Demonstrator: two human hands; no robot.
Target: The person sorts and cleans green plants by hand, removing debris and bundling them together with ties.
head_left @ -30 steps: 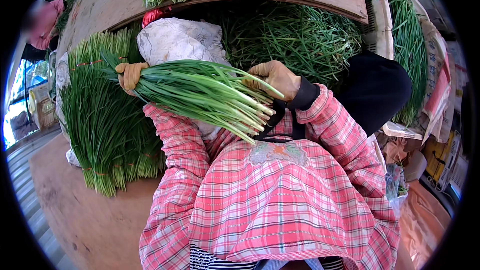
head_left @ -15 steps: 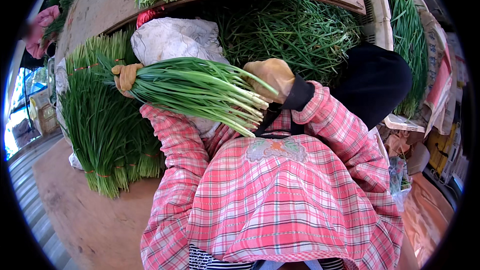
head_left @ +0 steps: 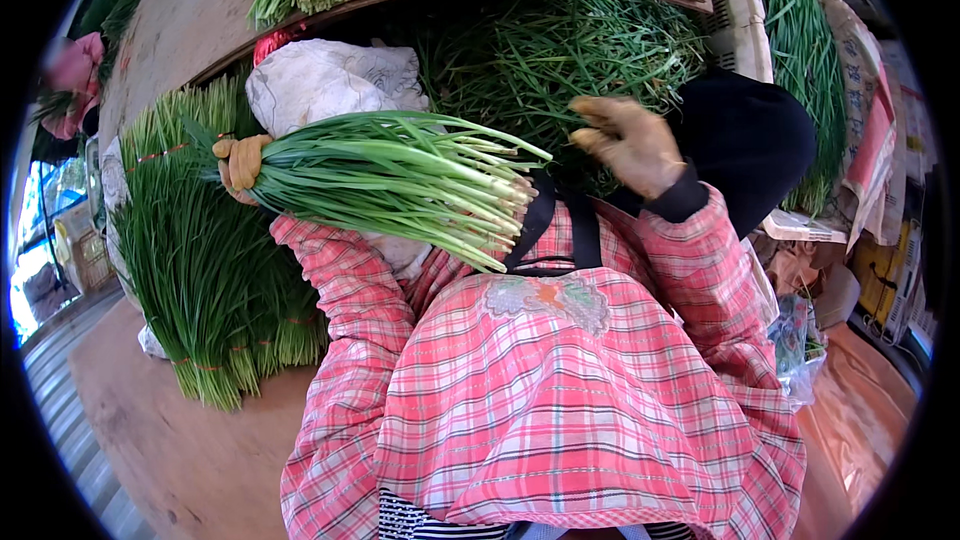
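From my end of the feed, the bundle of green stalks [head_left: 390, 180] lies across the wearer's front, above the plaid apron [head_left: 560, 390], and the left hand [head_left: 240, 162] has it. Those fingers are closed right round the leafy end, with a few leaf tips poking out beyond the grip. I read the long axis as running left to right, dipping slightly toward the pale stalk ends, which fan out loose and uneven.

The right hand [head_left: 637, 145] is the nearer one to those pale ends, sitting just beyond them, up and to the right. Its fingers are parted and half curled, with nothing I can make out in them, and a small gap separates them from the longest stalk. Behind that hand I see a heap of loose leaves [head_left: 570, 60]; tied bundles [head_left: 200, 250] lie stacked below the left hand.
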